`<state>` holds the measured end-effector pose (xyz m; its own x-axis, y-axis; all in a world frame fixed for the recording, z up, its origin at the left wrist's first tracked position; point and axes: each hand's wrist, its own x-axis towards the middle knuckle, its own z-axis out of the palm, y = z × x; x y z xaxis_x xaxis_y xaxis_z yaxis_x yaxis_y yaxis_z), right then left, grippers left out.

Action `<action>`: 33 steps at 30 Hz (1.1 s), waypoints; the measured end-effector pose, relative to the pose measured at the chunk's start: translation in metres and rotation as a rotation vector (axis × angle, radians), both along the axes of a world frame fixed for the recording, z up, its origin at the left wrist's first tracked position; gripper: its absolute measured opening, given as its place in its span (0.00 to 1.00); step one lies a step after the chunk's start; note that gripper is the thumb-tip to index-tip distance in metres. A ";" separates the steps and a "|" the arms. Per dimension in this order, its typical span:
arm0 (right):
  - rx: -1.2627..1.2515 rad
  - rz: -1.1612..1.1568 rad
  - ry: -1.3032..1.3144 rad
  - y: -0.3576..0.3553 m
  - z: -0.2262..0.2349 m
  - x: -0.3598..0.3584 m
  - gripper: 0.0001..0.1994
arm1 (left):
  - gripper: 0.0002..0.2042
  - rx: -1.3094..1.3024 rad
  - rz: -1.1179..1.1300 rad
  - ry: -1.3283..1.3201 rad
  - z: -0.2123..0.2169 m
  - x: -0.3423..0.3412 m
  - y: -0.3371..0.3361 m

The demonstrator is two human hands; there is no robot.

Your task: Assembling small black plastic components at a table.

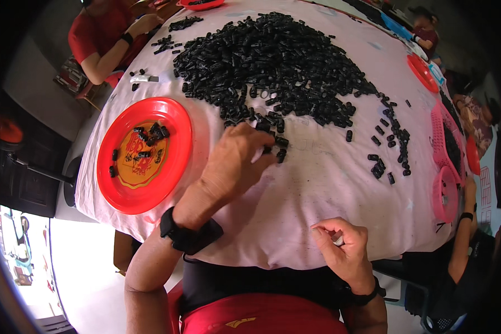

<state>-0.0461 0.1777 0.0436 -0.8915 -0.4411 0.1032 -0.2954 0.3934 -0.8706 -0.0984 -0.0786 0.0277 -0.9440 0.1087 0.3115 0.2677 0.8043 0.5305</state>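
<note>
My left hand (pixel 236 158) reaches to the near edge of a big heap of small black cylindrical parts (pixel 273 61). Its thumb and forefinger are apart, with a few loose black parts (pixel 281 143) between and beside them. Whether the fingertips touch any part is hard to see. My right hand (pixel 345 247) is closed at the table's near edge, and a small whitish thing (pixel 338 240) shows between its fingers. Left of my left hand lies a red plate (pixel 181 161) with a yellow printed middle, holding several black parts (pixel 156 132).
A pinkish-white cloth (pixel 317 195) covers the table. Scattered black parts (pixel 395 136) lie at the right, near pink baskets (pixel 444 195) and a red plate (pixel 422 72). A person in red (pixel 103 44) sits at the far left; another person's forearm (pixel 463 239) is at the right.
</note>
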 end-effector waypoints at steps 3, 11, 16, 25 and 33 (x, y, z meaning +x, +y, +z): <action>-0.032 0.063 -0.002 -0.001 -0.018 -0.004 0.06 | 0.11 -0.044 0.075 -0.177 -0.002 0.016 0.011; -0.021 0.065 -0.010 0.007 -0.015 -0.002 0.07 | 0.11 0.122 0.046 -0.155 -0.004 0.013 0.013; -0.020 -0.006 -0.035 0.007 -0.014 -0.003 0.09 | 0.09 1.100 -0.142 -0.719 0.019 0.042 0.022; -0.111 0.003 -0.058 0.002 -0.014 -0.006 0.13 | 0.09 1.459 -0.234 -0.833 -0.008 0.070 0.056; -0.307 0.031 -0.085 0.009 -0.037 -0.008 0.10 | 0.08 1.516 -0.191 -0.845 -0.009 0.068 0.057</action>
